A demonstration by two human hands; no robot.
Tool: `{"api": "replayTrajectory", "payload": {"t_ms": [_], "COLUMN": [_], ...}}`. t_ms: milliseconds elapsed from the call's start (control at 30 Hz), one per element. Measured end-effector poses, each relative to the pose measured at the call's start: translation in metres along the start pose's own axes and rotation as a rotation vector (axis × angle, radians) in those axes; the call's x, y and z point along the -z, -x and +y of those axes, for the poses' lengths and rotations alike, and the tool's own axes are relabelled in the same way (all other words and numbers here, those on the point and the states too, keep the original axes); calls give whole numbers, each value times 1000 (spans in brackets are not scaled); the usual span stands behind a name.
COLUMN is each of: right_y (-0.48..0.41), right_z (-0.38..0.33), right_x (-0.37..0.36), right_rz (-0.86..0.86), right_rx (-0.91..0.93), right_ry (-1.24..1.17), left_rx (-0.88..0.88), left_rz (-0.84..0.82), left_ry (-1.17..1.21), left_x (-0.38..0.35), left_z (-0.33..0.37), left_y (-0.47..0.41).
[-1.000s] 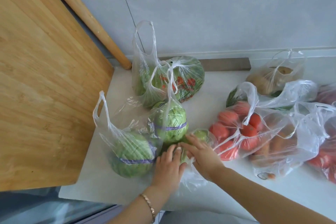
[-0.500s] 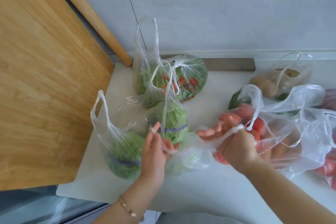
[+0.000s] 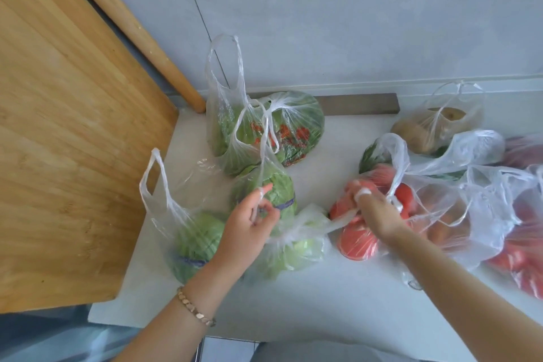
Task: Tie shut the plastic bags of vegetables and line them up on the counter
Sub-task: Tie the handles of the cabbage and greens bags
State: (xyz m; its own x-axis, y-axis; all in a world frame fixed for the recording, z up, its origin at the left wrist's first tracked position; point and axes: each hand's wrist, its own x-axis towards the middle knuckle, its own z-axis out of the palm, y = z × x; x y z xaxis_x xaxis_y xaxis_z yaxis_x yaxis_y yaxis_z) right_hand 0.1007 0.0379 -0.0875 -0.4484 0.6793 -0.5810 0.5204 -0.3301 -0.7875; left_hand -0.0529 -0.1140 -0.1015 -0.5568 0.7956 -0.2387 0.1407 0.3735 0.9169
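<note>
Head view: left hand [image 3: 249, 226] and right hand [image 3: 373, 214] each pinch one handle of one cabbage bag [image 3: 296, 247].

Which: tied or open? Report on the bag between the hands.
Open: the bag has no knot; left hand and right hand hold its handles apart.

No text, number or brand can be read anywhere. The tied plastic bag [image 3: 296, 138] at the back of the counter [image 3: 323, 297] carries red print, too crumpled and blurred to make out.
</note>
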Motion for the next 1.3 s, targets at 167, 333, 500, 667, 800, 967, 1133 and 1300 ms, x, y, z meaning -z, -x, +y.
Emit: {"api": "replayTrajectory", "payload": {"t_ms": [167, 333, 500, 667, 800, 967, 1133, 1300], "right_y": [3, 7, 19, 18, 15, 18, 22, 22], "right_z": [-42, -23, 35, 38, 33, 34, 28, 27], "right_x": [2, -16, -52, -65, -70, -74, -65, -68], "right_rz": [-236, -272, -107, -53, -90, -113, -316, -281], "right_rx": [-6, 65, 264, 507, 312, 336, 626, 406], "right_ry": [-373, -733, -6, 69, -184, 68, 471, 292], "left_rx": [86, 94, 128, 120, 53, -60, -61, 91], "left_rz": [-257, -196, 49, 32, 165, 165, -94, -330], "left_ry": [68, 134, 240, 304, 215, 228, 270, 300], "left_x": [-26, -31, -31, -30, -22, -2, -15, -35], "left_z": [17, 21, 20, 22, 23, 39, 65, 63], "left_y": [2, -3, -8, -5, -1, 5, -15, -23]}}
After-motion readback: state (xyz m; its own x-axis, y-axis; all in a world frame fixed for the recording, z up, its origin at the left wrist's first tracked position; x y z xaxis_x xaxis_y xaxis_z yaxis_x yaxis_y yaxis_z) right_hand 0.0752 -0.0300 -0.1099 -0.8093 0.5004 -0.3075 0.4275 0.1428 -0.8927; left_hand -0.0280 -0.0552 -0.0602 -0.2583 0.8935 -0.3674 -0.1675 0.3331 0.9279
